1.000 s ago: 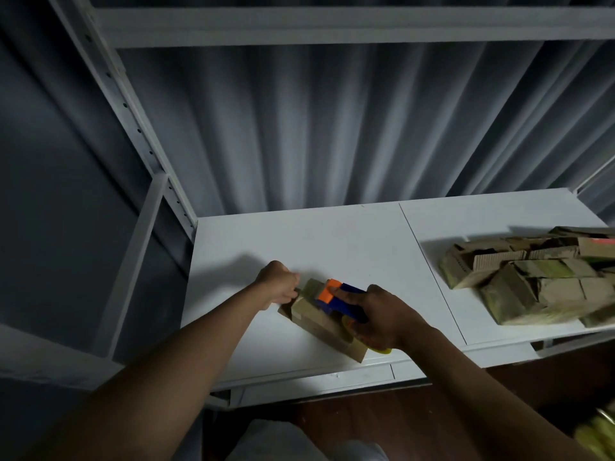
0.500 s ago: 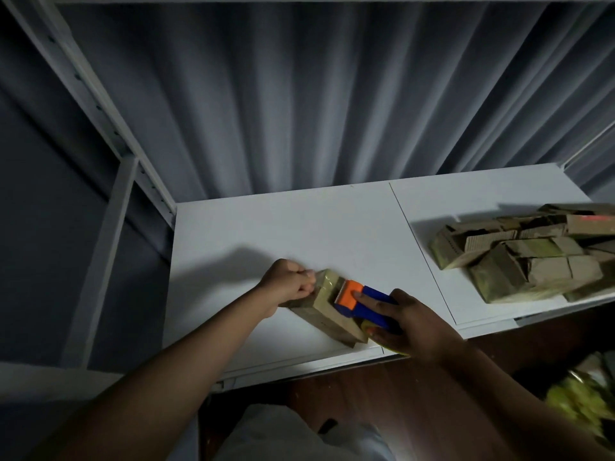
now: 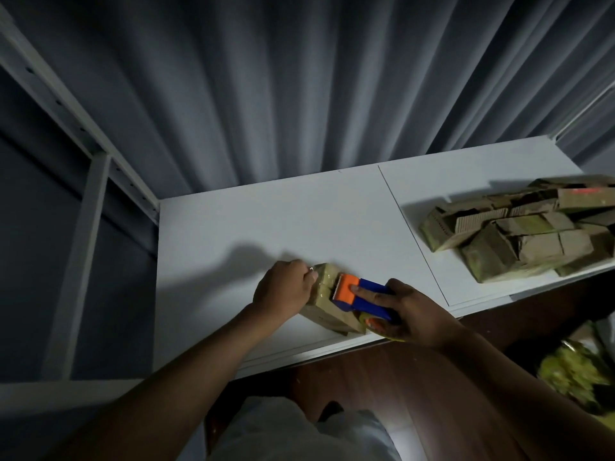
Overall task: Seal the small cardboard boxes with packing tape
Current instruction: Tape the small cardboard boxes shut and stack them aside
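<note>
A small brown cardboard box (image 3: 327,302) lies on the white shelf board (image 3: 253,224) near its front edge. My left hand (image 3: 284,289) grips the box's left end, fingers curled against it. My right hand (image 3: 411,311) holds a blue and orange tape dispenser (image 3: 357,292) on top of the box, index finger stretched along the orange head. The toothed cutter edge faces left over the box's top. The roll of tape is mostly hidden under my right hand.
A heap of several small cardboard boxes (image 3: 519,234) lies on the right shelf board. Grey curtains hang behind the shelf. A white upright post (image 3: 83,247) stands at the left. Dark wooden floor and a yellow-green bag (image 3: 579,371) show below the shelf edge.
The dispenser has slid along the box top toward my left hand, and the view has tilted down. My left hand stays at the box's left end.
</note>
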